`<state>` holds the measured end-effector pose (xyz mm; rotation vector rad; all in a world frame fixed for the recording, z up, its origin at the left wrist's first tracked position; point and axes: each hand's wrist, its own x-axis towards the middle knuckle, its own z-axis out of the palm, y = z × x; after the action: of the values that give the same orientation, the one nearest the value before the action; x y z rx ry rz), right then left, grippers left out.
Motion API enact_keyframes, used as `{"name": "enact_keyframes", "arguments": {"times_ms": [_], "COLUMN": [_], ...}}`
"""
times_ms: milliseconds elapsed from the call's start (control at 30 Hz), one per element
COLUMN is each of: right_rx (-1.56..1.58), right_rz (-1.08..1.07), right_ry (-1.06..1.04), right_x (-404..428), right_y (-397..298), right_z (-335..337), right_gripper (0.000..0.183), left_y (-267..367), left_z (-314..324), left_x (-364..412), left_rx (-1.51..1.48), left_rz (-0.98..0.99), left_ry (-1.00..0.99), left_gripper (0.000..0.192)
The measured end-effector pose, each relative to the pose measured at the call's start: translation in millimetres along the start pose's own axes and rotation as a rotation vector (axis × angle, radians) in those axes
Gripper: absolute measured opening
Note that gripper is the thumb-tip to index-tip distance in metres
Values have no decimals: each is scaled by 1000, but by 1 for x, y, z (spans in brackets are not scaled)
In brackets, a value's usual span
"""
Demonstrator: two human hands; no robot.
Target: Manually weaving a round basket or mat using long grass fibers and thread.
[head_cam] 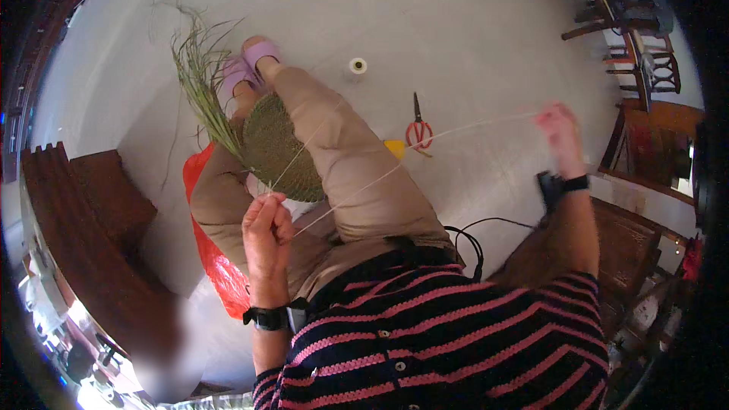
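Observation:
My left hand [266, 233] is closed, thumb against the fingers, above my lap, pinching a pale thread [353, 195]. One strand runs from it over my thigh to my right hand [561, 136], raised far out to the right. That hand is blurred by motion, and the strand reaches its fingertips. Another fine strand rises from the left hand across a round woven grass mat [279, 145], toward a white thread spool [357, 65] on the floor. The mat rests between my legs. A bundle of loose green grass stalks [202, 82] sticks out from its left edge.
Red-handled scissors [418, 125] lie on the floor to the right, near a yellow object [394, 148]. Red plastic [216, 265] shows beside my left thigh. Dark wooden furniture [85, 216] stands at left, chairs [621, 23] at upper right. A black cable [475, 242] loops beside my hip.

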<state>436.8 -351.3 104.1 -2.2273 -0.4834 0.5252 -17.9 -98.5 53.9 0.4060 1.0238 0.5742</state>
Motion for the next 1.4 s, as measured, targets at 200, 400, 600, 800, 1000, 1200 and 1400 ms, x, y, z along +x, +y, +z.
{"name": "enact_keyframes", "arguments": {"times_ms": [200,400,600,800,1000,1200,1400], "right_rx": [197,369,301,303,88,-779,-667], "right_rz": [-380,-6,97,268,419,185,609], "right_ry": [435,88,-122,-202,-240,-385,-101], "right_x": [24,66,129,176,150,62,67], "right_y": [-43,-43,-4,32,182,244,261], "right_z": [-119,-3,107,184,250,308,348], "right_gripper": [23,27,18,19,18,15,17], "left_y": [11,8,-1,1,20,42,56], "left_z": [-8,-24,-30,-25,-2,-5,-16], "left_x": [-5,-6,-10,-11,-11,8,30], "left_rx": [111,483,928,1157,397,327,293], "left_rz": [-3,-99,55,200,-407,-603,-709], "left_ry": [27,136,103,-66,215,271,310], "left_gripper": [14,16,16,15,15,13,11]}}
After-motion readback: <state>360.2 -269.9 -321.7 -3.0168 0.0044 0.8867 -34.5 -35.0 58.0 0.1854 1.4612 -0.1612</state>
